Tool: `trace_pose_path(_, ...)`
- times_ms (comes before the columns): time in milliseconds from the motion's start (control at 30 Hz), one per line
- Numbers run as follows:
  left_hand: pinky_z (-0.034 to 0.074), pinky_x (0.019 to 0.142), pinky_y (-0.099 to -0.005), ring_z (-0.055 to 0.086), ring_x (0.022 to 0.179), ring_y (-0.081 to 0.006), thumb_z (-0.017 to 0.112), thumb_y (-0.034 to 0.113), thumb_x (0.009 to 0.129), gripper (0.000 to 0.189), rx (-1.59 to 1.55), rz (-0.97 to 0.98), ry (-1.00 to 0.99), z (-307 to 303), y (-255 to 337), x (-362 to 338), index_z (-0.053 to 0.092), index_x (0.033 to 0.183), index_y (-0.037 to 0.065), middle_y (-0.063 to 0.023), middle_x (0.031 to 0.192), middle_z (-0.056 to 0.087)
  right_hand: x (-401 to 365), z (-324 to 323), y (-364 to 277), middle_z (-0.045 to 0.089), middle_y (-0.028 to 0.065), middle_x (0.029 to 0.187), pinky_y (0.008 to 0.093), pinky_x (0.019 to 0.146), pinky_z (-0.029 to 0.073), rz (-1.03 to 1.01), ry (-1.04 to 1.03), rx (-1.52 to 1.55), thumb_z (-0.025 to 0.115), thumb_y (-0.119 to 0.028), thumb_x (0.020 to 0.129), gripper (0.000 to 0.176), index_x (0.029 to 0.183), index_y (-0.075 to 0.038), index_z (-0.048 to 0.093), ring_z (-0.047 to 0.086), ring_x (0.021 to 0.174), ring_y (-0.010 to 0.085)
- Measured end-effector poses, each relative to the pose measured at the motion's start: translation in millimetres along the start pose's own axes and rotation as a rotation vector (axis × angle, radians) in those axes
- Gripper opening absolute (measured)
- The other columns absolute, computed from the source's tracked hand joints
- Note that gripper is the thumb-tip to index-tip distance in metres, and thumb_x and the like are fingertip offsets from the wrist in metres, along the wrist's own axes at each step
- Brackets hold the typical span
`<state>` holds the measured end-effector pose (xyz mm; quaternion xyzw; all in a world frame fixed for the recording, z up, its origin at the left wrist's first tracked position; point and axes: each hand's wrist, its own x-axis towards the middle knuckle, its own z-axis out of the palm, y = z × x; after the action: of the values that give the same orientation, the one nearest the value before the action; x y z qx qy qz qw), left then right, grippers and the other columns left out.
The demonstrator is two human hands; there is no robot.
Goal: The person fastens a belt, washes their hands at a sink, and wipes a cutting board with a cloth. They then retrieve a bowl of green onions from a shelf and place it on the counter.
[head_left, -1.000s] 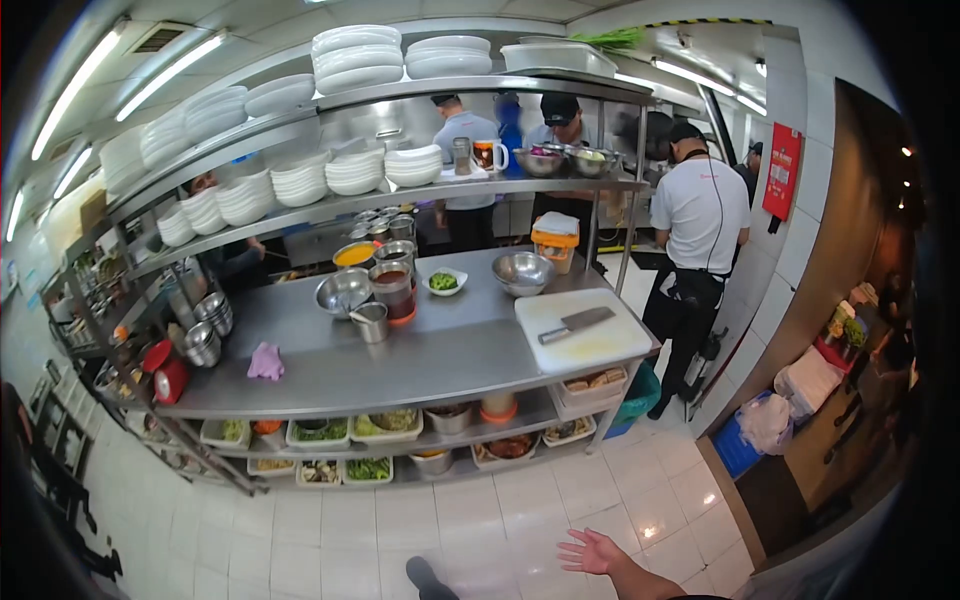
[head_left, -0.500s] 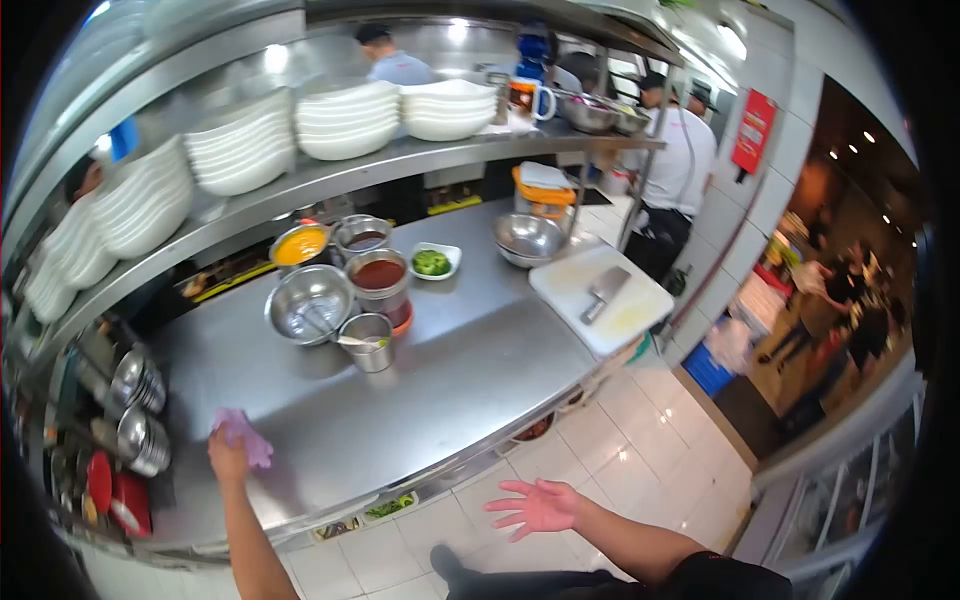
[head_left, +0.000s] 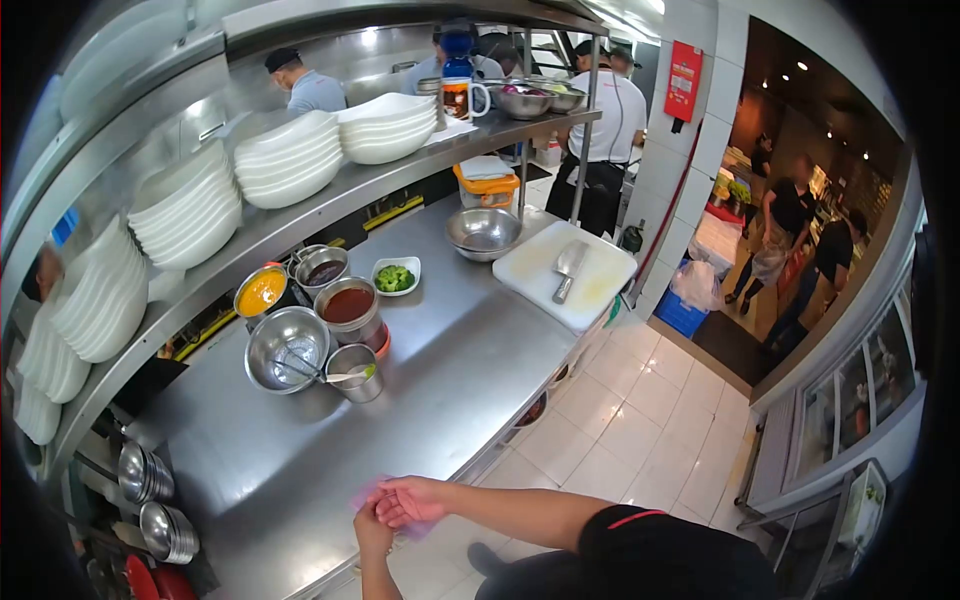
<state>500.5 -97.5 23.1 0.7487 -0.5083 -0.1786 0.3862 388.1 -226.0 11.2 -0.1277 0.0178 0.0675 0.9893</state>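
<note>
At the near edge of a long stainless-steel bench [head_left: 440, 370], which carries a white plastic cutting board [head_left: 600, 275], a steel cleaver [head_left: 566, 268] and a cluster of round steel sauce pots [head_left: 348, 308], a person bunches a small pink cloth [head_left: 363, 493] between both hands. The right hand [head_left: 412, 500] curls its fingers down over the cloth against the left hand [head_left: 372, 527], whose fingers are hidden, so their grip cannot be told. Crumpled and soft, the cloth appears gathered up off the gleaming steel, suggesting the work on this stretch of bench is largely done.

Soft pink cloth [head_left: 372, 497] lies on a brushed steel counter [head_left: 450, 380], near a smooth white plastic cutting board [head_left: 600, 275].
</note>
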Motion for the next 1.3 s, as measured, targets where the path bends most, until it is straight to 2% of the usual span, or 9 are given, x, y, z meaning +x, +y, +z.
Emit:
trace_pose_path(67, 0.049, 0.051, -0.0267, 0.059, 0.059, -0.0177, 0.044, 0.004, 0.084, 0.021, -0.869, -0.472, 0.056, -14.9, 33.8, 2.1, 0.054, 0.101, 0.0, -0.0097, 0.076, 0.061, 10.8, 16.1, -1.9, 0.059, 0.014, 0.106, 0.0414, 0.087, 0.047, -0.014, 0.297, -0.056, 0.042, -0.033, 0.093, 0.038, 0.117, -0.006, 0.051, 0.059, 0.098, 0.0294)
trace_pose_path(133, 0.048, 0.046, -0.0245, 0.058, 0.055, -0.0169, 0.043, 0.004, 0.086, 0.022, -0.763, -0.472, 0.14, -25.3, -9.6, -3.5, 0.051, 0.106, 0.001, -0.012, 0.079, 0.061, 20.4, 35.9, -2.5, 0.061, 0.0126, 0.102, 0.0418, 0.085, 0.048, -0.041, 0.582, -0.105, 0.044, -0.033, 0.092, 0.035, 0.113, -0.007, 0.054, 0.06, 0.095, 0.0298)
trace_pose_path(200, 0.05, 0.054, -0.026, 0.059, 0.063, -0.0156, 0.045, 0.006, 0.087, 0.019, -0.655, -0.401, 0.397, -42.4, -19.5, -12.2, 0.051, 0.103, -0.001, -0.0108, 0.084, 0.06, 21.8, 44.9, 11.2, 0.058, 0.0107, 0.11, 0.0439, 0.093, 0.041, -0.243, 0.683, -1.866, 0.05, -0.03, 0.085, 0.037, 0.116, -0.01, 0.053, 0.055, 0.105, 0.0304)
trace_pose_path(300, 0.05, 0.074, -0.0294, 0.061, 0.085, -0.0181, 0.046, 0.007, 0.089, 0.024, -0.35, -0.292, 0.478, -55.2, 3.2, -0.2, 0.051, 0.111, -0.001, -0.0134, 0.099, 0.06, -0.9, 3.2, 31.6, 0.051, 0.0094, 0.123, 0.0462, 0.1, 0.031, -0.851, 0.405, -2.535, 0.053, -0.028, 0.079, 0.042, 0.118, -0.012, 0.053, 0.045, 0.118, 0.0299)
trace_pose_path(433, 0.037, 0.097, -0.0367, 0.048, 0.113, -0.0319, 0.049, 0.012, 0.086, 0.039, -0.216, -0.143, 0.403, -24.7, 39.7, 11.7, 0.044, 0.122, -0.003, -0.0238, 0.119, 0.05, -7.6, 16.1, 25.1, 0.043, 0.0096, 0.132, 0.0462, 0.105, 0.022, -0.567, 0.469, -2.447, 0.054, -0.026, 0.078, 0.046, 0.122, -0.012, 0.052, 0.035, 0.127, 0.0277)
trace_pose_path(600, 0.019, 0.104, -0.0534, 0.022, 0.128, -0.0459, 0.058, 0.036, 0.079, 0.068, 0.727, -0.224, 0.19, 69.8, 51.8, 25.1, 0.037, 0.129, -0.005, -0.0341, 0.133, 0.029, -134.1, 43.2, -32.2, 0.055, 0.012, 0.118, 0.0454, 0.101, 0.031, -0.518, 0.759, -2.311, 0.058, -0.023, 0.075, 0.037, 0.109, -0.008, 0.06, 0.044, 0.119, 0.028)
trace_pose_path(867, 0.025, 0.103, -0.0475, 0.036, 0.121, -0.0414, 0.055, 0.01, 0.073, 0.055, 0.477, -0.048, 0.234, 138.4, 86.1, 166.6, 0.041, 0.124, -0.006, -0.0286, 0.128, 0.041, -422.5, -15.9, -54.7, 0.064, 0.0144, 0.095, 0.0371, 0.078, 0.048, -0.591, 1.736, -1.514, 0.06, -0.016, 0.076, 0.021, 0.094, -0.007, 0.066, 0.061, 0.086, 0.0305)
trace_pose_path(1100, 0.036, 0.098, -0.0413, 0.046, 0.113, -0.0372, 0.05, 0.0, 0.07, 0.052, 0.208, -0.127, 0.099, 189.7, 159.6, 227.4, 0.046, 0.121, 0.001, -0.023, 0.123, 0.049, -464.8, -17.3, -135.1, 0.065, 0.014, 0.087, 0.0359, 0.071, 0.049, -0.641, 1.641, -1.348, 0.06, -0.023, 0.078, 0.024, 0.095, -0.007, 0.065, 0.062, 0.077, 0.0281)
trace_pose_path(1300, 0.034, 0.102, -0.0386, 0.047, 0.115, -0.0328, 0.052, 0.003, 0.071, 0.045, 0.104, 0.223, -0.063, 277.5, 216.8, 210.0, 0.053, 0.116, 0.004, -0.017, 0.121, 0.053, -381.7, -35.9, -299.5, 0.065, 0.0179, 0.086, 0.0407, 0.073, 0.048, -0.607, 1.695, -1.234, 0.061, -0.039, 0.077, 0.038, 0.087, -0.002, 0.064, 0.062, 0.083, 0.033)
